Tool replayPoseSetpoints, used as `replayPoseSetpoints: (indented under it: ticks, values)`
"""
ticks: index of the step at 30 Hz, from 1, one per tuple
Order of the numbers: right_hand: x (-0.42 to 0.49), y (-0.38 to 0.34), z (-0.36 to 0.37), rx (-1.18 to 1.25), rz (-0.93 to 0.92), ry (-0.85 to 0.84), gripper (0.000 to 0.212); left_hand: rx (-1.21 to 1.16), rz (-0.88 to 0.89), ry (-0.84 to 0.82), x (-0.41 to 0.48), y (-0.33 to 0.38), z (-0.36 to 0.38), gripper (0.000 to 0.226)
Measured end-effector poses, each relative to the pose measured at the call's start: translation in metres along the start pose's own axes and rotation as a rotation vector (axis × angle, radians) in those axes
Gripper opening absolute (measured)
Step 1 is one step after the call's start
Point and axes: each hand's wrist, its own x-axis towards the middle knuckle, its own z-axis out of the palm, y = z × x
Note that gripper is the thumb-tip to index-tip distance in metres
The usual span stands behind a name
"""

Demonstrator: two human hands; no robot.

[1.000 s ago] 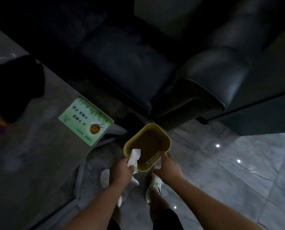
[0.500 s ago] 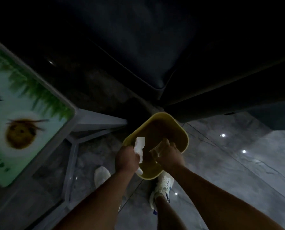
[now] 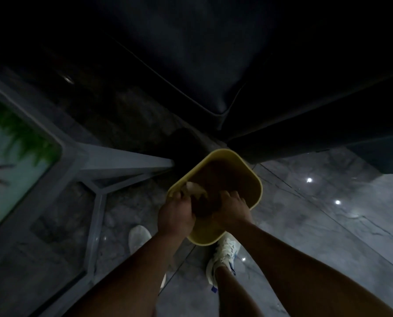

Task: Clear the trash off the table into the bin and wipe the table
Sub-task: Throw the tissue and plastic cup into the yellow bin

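Over the yellow bin [image 3: 250, 179] on the floor, head view: left hand [image 3: 176, 216] and right hand [image 3: 233, 210] both reach inside, fingers curled; what either holds can't be told. One crumpled tissue [image 3: 194, 188] shows by the left rim: likely light, soft, pinch anywhere. Counts: one bin, one tissue, two hands. Tabletop [image 3: 12, 161] at left.

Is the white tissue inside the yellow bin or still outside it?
Inside. The pale tissue lies below the bin's yellow rim, by the left hand. Whether the fingers still hold it cannot be told.
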Motion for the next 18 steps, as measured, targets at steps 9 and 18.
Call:
replayPoseSetpoints:
  ticks: [9, 18]
  values:
    - [-0.079, -0.031, -0.051, -0.058, -0.047, -0.013, 0.061, 0.167, 0.096, 0.012, -0.061, 0.012, -0.055, 0.036]
    - [-0.214, -0.071, -0.121, -0.078, -0.12, 0.068, 0.056, 0.08, 0.043, 0.025, -0.182, 0.026, -0.136, 0.038]
